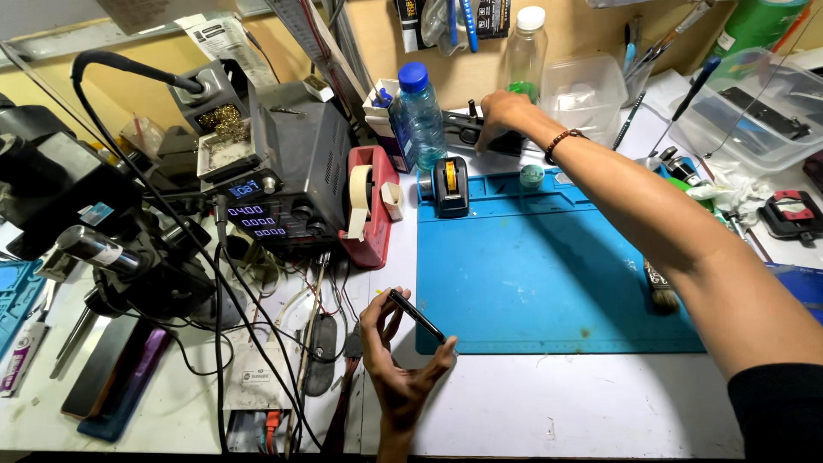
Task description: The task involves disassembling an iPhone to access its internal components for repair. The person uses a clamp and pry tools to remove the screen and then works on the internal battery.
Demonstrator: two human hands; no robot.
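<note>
Blue matting (pixel 549 283) covered the middle of the table (pixel 557 403), and nothing lay taken apart on it. Your left hand (pixel 399 364) held a slim black phone (pixel 417 316) edge-up by its two ends, just off the mat's near left corner; the phone looked closed and whole, so the work on it seemed barely begun. Your right hand (pixel 500 116) reached to the far edge, fingers curled down over a dark tool (pixel 467 133), though whether it gripped it I could not tell. Beside that hand stood a clear plastic bottle with a blue cap (pixel 420 111), a second bottle with a white cap (pixel 525 51) holding a little green liquid, and a clear tub (pixel 585 90) that looked empty.
</note>
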